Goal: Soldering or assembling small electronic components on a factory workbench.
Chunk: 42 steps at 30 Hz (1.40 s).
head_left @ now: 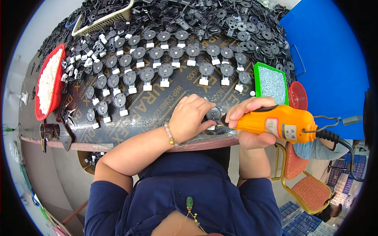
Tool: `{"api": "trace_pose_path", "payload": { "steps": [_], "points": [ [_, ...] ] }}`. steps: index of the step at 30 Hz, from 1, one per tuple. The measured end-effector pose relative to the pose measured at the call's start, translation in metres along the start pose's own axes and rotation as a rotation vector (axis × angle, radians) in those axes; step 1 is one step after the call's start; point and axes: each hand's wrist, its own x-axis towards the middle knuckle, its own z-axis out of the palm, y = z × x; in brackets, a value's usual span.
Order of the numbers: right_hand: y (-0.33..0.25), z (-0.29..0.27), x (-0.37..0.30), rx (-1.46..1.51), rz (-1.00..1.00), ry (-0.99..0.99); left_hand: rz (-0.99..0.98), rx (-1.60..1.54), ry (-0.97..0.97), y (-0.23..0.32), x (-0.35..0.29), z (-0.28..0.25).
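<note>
My right hand [252, 120] is wrapped round an orange electric screwdriver [289, 122], held nearly level with its tip pointing left. The tip meets the edge of a black round plastic part [214, 113] with a white block under it, near the table's front edge. My left hand [191, 118] pinches this part from the left, thumb and fingers against its side. Beyond my hands, several like parts with black discs and white blocks stand in curved rows, such as one black disc part [165, 71]. Whether the tip sits in a screw is hidden.
A green tray [258, 78] of small metal pieces lies to the right, beside a red bowl [298, 96]. On the left is a red tray [63, 65] of white pieces. Heaped black parts [189, 19] and a beige basket [103, 25] fill the back. A cable [346, 145] trails from the screwdriver.
</note>
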Motion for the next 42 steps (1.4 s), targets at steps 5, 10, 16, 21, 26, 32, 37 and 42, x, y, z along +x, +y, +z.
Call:
{"api": "trace_pose_path", "payload": {
  "steps": [5,10,16,21,26,32,37,42],
  "points": [
    [0.003,-0.001,0.0,-0.012,0.062,-0.009,-0.004,-0.01,-0.002,0.002,0.0,-0.002],
    [0.011,0.005,0.004,0.003,0.036,-0.041,-0.002,-0.016,-0.012,0.002,-0.001,0.002],
    [0.004,0.011,0.004,-0.047,0.058,-0.049,-0.027,-0.011,-0.044,0.001,-0.001,-0.001],
    [0.003,-0.001,-0.002,0.027,-0.078,-0.08,0.007,0.003,0.001,0.003,0.0,-0.002],
    [0.006,0.0,-0.004,-0.005,-0.053,-0.103,0.008,0.009,0.004,0.002,-0.001,-0.001],
    [0.007,-0.003,-0.005,-0.014,-0.04,-0.109,0.006,0.011,0.007,0.002,0.0,0.0],
    [0.004,0.003,-0.006,-0.006,-0.025,-0.09,0.003,0.011,0.008,0.001,-0.001,-0.001],
    [0.001,0.005,-0.006,-0.045,-0.004,-0.064,0.003,0.006,0.008,0.002,0.0,0.0]
  ]
}}
